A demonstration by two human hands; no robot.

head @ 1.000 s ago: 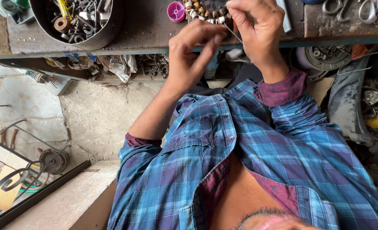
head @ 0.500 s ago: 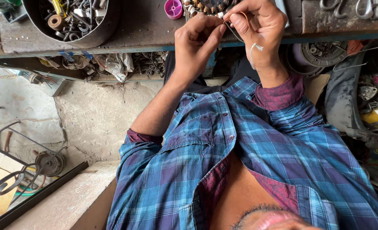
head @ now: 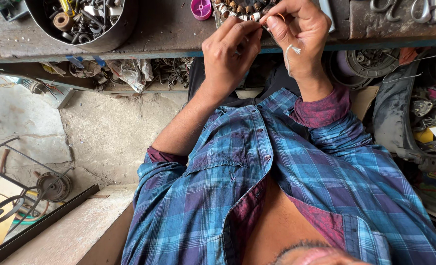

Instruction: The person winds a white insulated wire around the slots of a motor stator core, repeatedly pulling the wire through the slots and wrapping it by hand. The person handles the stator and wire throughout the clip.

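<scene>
Thin wire (head: 277, 17) pinched taut between both hands: right hand (head: 299, 34) grips end, left hand (head: 230, 49) closed on strand, steadying it over coil winding (head: 237, 9) at counter (head: 169, 29) edge.

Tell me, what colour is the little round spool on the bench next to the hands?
Bright pink spool, seen best in the head view, beside the left hand.

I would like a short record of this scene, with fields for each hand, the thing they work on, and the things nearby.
left hand: fingertips pinch at the edge of the wound ring part, close to the other hand
right hand: pinches a thin wire above the same part
worked thing: ring part with copper-coloured windings, on the bench
nearby: metal bowl of small hardware, pink cap
clothing: blue checked shirt
</scene>
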